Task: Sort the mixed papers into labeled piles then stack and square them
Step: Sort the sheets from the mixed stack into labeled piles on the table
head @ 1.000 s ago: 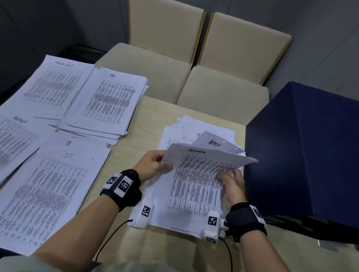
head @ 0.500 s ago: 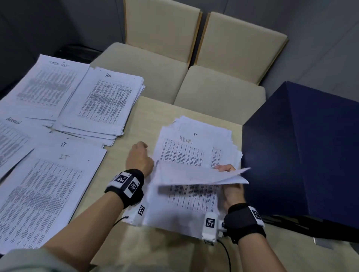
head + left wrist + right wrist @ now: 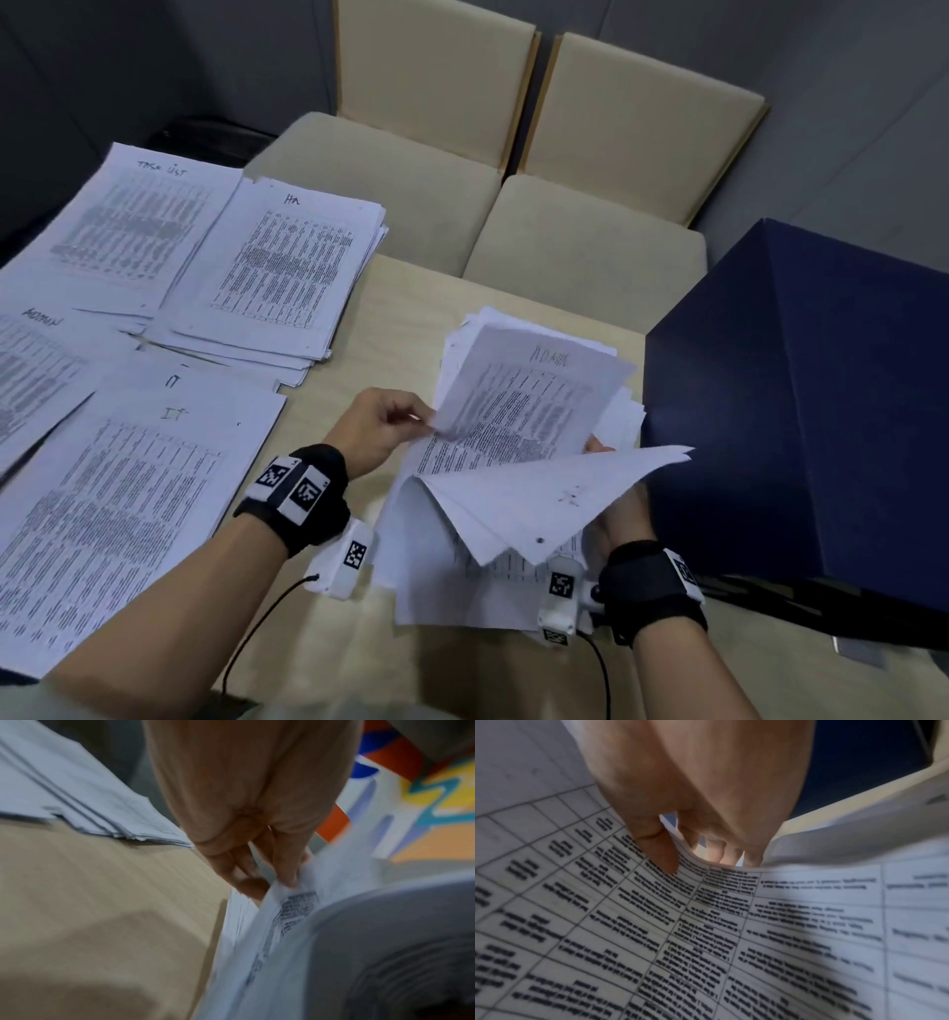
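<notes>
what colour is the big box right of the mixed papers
Dark navy blue box, plain with no pattern; the head view shows it best.

Head looks down; wrists close (sharing papers (image 3: 518, 411)).

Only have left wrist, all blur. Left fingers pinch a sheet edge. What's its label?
Observer: Head view: the sheet that the left hand pinches has ADMIN handwritten at its top.
Operator: Right hand?
Observer: The right hand grips a few lifted sheets, thumb on the printed side, fingers beneath.
Operator: Where's the Admin pile?
Observer: The Admin pile lies at the table's far left, beside the IT pile, partly cut off by the frame.
</notes>
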Tool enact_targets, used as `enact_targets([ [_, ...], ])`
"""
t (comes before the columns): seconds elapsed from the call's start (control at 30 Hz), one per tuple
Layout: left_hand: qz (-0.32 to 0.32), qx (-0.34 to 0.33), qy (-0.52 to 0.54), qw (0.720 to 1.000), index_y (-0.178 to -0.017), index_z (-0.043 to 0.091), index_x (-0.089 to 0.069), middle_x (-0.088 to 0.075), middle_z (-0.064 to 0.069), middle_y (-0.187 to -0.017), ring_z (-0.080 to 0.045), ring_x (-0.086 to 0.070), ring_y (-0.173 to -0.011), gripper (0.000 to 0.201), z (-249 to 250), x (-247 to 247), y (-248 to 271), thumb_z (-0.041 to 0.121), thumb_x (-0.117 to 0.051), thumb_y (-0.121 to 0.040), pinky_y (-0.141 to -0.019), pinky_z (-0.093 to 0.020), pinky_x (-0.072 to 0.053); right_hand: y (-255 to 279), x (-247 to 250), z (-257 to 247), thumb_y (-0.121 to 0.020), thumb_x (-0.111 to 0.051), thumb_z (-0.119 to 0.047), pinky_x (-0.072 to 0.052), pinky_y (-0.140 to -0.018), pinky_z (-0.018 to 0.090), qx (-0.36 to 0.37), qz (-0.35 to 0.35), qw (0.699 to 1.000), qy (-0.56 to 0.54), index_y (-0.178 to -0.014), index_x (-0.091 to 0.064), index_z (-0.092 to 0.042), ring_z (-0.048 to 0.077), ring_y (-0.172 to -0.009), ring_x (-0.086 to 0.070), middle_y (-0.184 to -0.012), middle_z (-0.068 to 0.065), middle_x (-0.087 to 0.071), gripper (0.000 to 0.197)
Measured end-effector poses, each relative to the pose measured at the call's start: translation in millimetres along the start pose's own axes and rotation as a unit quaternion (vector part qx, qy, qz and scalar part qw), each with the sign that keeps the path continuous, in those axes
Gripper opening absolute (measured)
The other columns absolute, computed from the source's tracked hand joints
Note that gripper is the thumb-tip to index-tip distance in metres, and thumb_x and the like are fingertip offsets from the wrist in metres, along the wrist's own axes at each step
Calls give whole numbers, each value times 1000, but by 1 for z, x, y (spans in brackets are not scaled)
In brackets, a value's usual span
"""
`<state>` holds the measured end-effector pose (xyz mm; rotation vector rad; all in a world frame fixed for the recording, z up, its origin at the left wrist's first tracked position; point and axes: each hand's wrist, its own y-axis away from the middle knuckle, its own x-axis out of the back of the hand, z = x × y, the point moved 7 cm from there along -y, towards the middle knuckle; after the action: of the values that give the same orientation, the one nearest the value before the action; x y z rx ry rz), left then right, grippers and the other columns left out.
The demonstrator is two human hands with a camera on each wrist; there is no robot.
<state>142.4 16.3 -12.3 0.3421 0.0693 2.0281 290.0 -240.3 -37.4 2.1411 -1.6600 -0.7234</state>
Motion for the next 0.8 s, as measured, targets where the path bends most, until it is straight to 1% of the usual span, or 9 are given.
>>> enact_targets([
  [0.07,-26,9,44,999,-71,2,-69,-75,-5,-79,-11,-69,-77,32,1,-3,1,-27,-57,-77,-75,-22,-52,2,1,-1,-93,-60,-17,-44,-68,31,23,16,1000,3,-76,-64,-21,21,-70,-54,-72,-1,-61,18],
  [0.13,-42,16,54,998,-79,3,-68,-76,-7,-92,-15,-71,-87,40,2,-5,3,-30,-49,-70,-79,-25,-53,7,1,0,-97,-54,-8,-43,-73,27,32,14,999,24,-86,-62,-24,14,-77,-56,-86,-3,-64,21],
  [0.23,-88,19,0,996,-109,16,-66,-73,-5,-108,-21,-68,-102,55,2,-12,8,-13,-56,-63,-89,-33,-54,14,-1,-13,-95,-56,0,-46,-70,27,49,55,997,29,-91,-62,-20,12,-77,-57,-88,-1,-65,22],
  [0.3,-102,21,-7,995,-113,16,-66,-74,0,-105,-15,-70,-98,42,8,-21,9,0,-75,-75,-87,-31,-55,15,-12,-33,-87,-61,8,-47,-82,34,86,51,994,35,-97,-65,-15,17,-86,-61,-97,7,-68,25],
  [0.37,-36,12,7,999,-92,14,-71,-75,6,-85,-7,-69,-75,19,32,-19,5,28,-78,-81,-70,-26,-54,18,-27,-53,-87,-60,9,-48,-87,33,104,19,994,28,-113,-55,-13,17,-89,-62,-101,10,-66,35],
  [0.47,108,-39,69,991,-75,3,-63,-61,2,-65,-10,-52,-57,36,80,-5,-2,36,-70,-88,-57,-24,-43,35,-55,-95,-91,-58,5,-50,-85,21,161,-26,985,51,-114,-47,-17,5,-87,-62,-96,-3,-63,33],
  [0.53,143,-70,119,980,-90,-1,-67,-67,-9,-74,-16,-58,-65,37,113,-1,-5,36,-67,-90,-61,-31,-49,50,-69,-123,-92,-59,4,-53,-88,25,229,-37,970,67,-103,-57,-14,6,-90,-65,-95,-4,-65,22],
  [0.67,168,-137,177,960,-103,6,-69,-72,-20,-99,-40,-68,-90,34,150,-1,0,37,-68,-90,-79,-50,-58,71,-74,-146,-92,-57,5,-54,-86,21,322,-1,946,35,-118,-58,-7,3,-97,-67,-106,-4,-69,28],
  [0.8,159,-40,166,972,-120,14,-48,-64,-7,-117,-24,-66,-104,39,101,-19,-2,31,-65,-90,-87,-43,-57,57,-56,-101,-92,-60,-3,-51,-87,16,309,83,938,133,-129,-50,-9,6,-100,-63,-111,-6,-64,39],
])
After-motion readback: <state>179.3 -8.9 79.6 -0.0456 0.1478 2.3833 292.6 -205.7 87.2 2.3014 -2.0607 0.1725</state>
